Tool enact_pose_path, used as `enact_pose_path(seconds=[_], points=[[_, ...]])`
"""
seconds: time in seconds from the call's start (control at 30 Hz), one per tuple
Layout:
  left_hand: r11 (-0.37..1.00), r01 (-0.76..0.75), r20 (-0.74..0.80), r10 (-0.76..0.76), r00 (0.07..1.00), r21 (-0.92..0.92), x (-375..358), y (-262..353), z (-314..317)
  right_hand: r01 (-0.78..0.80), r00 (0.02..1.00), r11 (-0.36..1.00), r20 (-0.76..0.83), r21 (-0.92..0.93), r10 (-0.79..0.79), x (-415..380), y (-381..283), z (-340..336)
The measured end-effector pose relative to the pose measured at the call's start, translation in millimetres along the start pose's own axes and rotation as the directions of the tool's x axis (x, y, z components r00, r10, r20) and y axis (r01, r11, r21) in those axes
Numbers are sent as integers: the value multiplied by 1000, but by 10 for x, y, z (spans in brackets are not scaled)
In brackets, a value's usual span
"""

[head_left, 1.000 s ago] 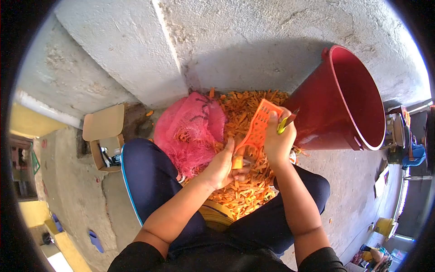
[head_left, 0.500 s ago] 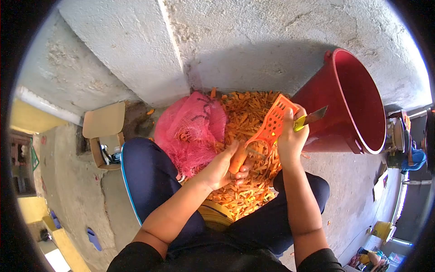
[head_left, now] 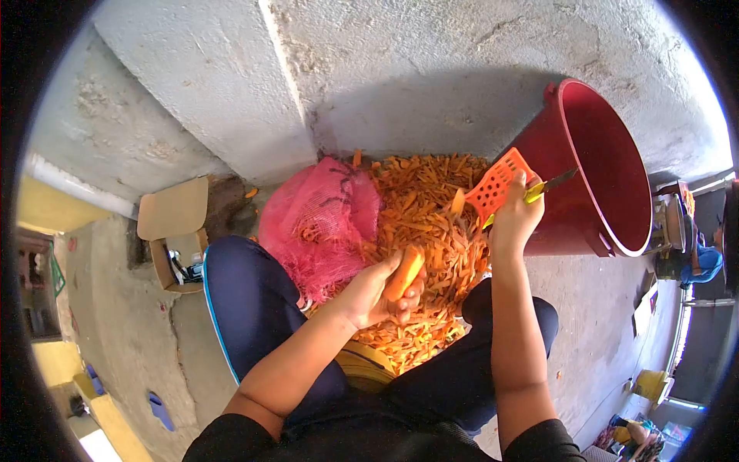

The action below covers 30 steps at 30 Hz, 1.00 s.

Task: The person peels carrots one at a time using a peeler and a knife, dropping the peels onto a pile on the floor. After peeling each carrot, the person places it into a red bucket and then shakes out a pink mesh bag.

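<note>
My left hand (head_left: 371, 297) is wrapped round a peeled orange carrot (head_left: 406, 272), held tilted over the peelings. In my right hand (head_left: 516, 221) is an orange plastic peeler (head_left: 493, 189) with a perforated body, its lower part covered by my fingers. The same hand also grips a knife (head_left: 560, 181), whose yellow handle shows between my fingers and whose blade points right. A strip of peel (head_left: 458, 202) shows at the peeler's left edge. Below both hands spreads a thick heap of carrot peelings (head_left: 431, 185).
A pink mesh sack (head_left: 319, 219) slumps left of the heap. A big red bucket (head_left: 531, 154) leans over at right, its mouth facing right. Behind stands a rough white wall (head_left: 416, 69). An open cardboard box (head_left: 173, 212) and a blue slipper (head_left: 161, 411) lie on the left floor.
My right hand has moved up and right with the peeler and knife, away from the carrot. The carrot stays in my left hand, now tipped more upright and fully in sight.
</note>
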<state>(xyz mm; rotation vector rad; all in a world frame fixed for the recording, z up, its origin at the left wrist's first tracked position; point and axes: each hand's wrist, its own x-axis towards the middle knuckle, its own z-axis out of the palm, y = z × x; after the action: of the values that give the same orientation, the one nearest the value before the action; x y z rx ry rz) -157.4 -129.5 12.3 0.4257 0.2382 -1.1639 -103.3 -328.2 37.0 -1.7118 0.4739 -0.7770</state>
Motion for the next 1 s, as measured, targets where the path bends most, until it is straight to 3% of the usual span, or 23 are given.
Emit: enact_pose_path(seconds=[0.03,0.13,0.17,0.27,0.37,0.57,0.67,0.77,1.0], points=[[1000,-21,45,21,999,-14,16,41,-35,15,999,1000,36,5,-15,-37,-28,-2],[995,-96,-58,93,994,-41,42,87,-11,75,974,997,212,20,-77,-296,-79,82],[992,-102,34,105,994,-76,94,67,-138,87,963,996,253,32,-92,-367,-83,107],[982,-184,-99,186,977,29,128,44,-117,35,934,999,356,2,-33,-540,-172,132],[971,-183,106,200,974,-151,162,14,-231,99,927,995,362,25,-101,-591,-109,196],[947,-215,60,236,970,-240,175,-21,-159,102,931,994,355,-35,-83,-616,-152,198],[932,-268,-34,268,963,-245,202,-37,-122,119,928,992,360,-40,-97,-613,-154,194],[926,-248,10,262,965,-286,226,-35,-134,101,920,994,383,-44,-77,-607,-157,193],[963,-262,-87,256,963,-62,150,-25,-66,136,914,985,396,-107,-84,-594,-148,190]])
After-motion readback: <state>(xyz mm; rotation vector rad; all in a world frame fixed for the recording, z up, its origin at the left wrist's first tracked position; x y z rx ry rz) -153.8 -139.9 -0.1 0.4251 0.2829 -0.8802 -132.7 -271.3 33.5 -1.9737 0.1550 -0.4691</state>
